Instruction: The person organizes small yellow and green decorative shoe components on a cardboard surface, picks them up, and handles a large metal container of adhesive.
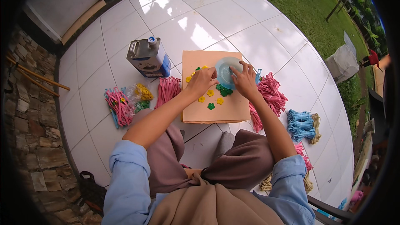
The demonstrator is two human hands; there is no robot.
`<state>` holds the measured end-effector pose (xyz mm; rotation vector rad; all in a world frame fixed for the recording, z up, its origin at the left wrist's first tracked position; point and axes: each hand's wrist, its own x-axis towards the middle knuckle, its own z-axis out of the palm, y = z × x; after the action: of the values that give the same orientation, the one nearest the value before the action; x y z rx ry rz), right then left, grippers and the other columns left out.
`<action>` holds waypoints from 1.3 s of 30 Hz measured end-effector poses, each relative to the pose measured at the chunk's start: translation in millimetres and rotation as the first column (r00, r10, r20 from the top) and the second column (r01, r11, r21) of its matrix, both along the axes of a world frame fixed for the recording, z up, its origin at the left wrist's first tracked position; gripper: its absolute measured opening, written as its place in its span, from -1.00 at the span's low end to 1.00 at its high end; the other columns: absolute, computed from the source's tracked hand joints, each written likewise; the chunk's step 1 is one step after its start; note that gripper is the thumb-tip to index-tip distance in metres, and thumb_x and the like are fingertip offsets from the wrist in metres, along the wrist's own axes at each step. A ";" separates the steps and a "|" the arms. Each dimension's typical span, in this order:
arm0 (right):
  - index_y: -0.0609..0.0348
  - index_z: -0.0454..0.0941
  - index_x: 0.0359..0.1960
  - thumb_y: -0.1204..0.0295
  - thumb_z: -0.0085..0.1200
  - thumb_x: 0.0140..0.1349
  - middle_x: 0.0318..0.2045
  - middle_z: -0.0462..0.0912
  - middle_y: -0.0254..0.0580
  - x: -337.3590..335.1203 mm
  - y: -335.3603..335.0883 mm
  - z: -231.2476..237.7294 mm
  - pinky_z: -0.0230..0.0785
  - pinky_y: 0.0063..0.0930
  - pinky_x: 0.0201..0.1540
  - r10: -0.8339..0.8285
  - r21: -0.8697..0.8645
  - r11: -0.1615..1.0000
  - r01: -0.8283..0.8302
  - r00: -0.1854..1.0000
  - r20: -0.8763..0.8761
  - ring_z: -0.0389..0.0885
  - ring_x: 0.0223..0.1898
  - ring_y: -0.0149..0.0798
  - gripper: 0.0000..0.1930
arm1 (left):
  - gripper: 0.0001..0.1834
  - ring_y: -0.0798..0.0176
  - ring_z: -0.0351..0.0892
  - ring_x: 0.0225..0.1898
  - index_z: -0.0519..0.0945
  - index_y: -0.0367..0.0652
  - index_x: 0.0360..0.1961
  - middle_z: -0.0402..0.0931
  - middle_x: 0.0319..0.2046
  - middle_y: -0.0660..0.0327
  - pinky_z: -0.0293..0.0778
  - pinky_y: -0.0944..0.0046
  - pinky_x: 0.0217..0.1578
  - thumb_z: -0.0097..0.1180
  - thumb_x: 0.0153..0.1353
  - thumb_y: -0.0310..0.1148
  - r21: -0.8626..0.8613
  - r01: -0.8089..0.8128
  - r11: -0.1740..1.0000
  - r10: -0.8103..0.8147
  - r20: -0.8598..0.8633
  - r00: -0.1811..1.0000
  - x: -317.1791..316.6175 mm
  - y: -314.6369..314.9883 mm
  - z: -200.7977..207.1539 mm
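Note:
A pale blue translucent bowl (221, 71) stands at the far right of a peach-coloured board (196, 112). My right hand (246, 81) reaches over its right side, fingers apart, with fingertips inside the bowl and at its rim. At the bowl's left edge my left hand (201, 82) is closed in a pinch; whatever lies between those fingertips is too small to make out. Around my hands lie several yellow flower-shaped pieces (210, 93) and green flower-shaped pieces (211, 106). More green ones (225, 91) cluster beside the bowl, between my hands.
A metal can with a blue cap (149, 58) stands left of the board. Bundled pink strands (168, 91) and a plastic bag of yellow and green pieces (143, 92) lie nearby. To the right are pink bundles (271, 92), blue bundles (301, 125) and beige bundles (316, 128).

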<state>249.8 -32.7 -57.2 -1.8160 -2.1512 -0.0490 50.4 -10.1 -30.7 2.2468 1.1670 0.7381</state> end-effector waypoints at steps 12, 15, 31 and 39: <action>-0.39 0.52 -0.08 0.34 -0.02 0.06 0.11 0.16 -0.24 -10.6 2.8 -0.6 -0.02 0.19 0.01 0.001 -0.076 0.997 -0.002 1.000 -0.020 0.04 0.16 -0.05 -0.64 | -0.79 0.16 0.61 -0.46 0.50 -0.29 -0.50 0.56 -0.56 0.08 0.50 0.28 -0.40 0.28 -0.12 -0.45 -0.070 0.009 0.997 -0.006 0.043 0.999 3.4 1.3 0.0; -0.39 0.57 -0.15 0.39 -0.04 0.04 0.11 0.18 -0.24 -11.6 2.9 1.1 -0.05 0.23 0.02 0.007 -0.078 0.997 -0.011 0.998 -0.059 0.05 0.15 -0.03 -0.66 | -0.79 0.16 0.61 -0.47 0.50 -0.29 -0.50 0.56 -0.55 0.07 0.49 0.27 -0.41 0.28 -0.12 -0.44 -0.094 0.008 0.996 -0.002 0.060 0.998 3.8 0.5 0.5; -0.24 0.61 -0.27 0.47 -0.03 0.03 0.07 0.28 -0.14 10.2 -20.9 31.6 -0.07 -0.07 0.17 -0.116 -0.151 0.988 0.046 0.861 -0.496 0.05 0.13 0.03 -0.72 | -0.84 0.10 0.55 -0.45 0.49 -0.27 -0.48 0.50 -0.45 0.08 0.46 0.22 -0.38 0.22 -0.07 -0.46 -0.090 0.026 0.996 -0.026 0.010 1.000 6.8 -6.3 0.7; -0.23 0.60 -0.27 0.44 0.01 0.04 0.04 0.32 -0.16 8.0 -33.1 34.2 0.01 -0.13 0.14 -0.005 -0.115 0.992 -0.051 0.897 -0.442 0.11 0.11 0.00 -0.76 | -0.81 0.08 0.55 -0.38 0.51 -0.24 -0.43 0.52 -0.40 0.09 0.46 0.20 -0.33 0.22 -0.11 -0.44 0.055 0.174 0.983 -0.165 -0.144 0.976 18.3 -26.4 -6.8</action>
<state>257.8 -65.8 -23.0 -1.6642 -1.8798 0.4703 68.7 -36.6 -37.5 2.4518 1.0089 0.5695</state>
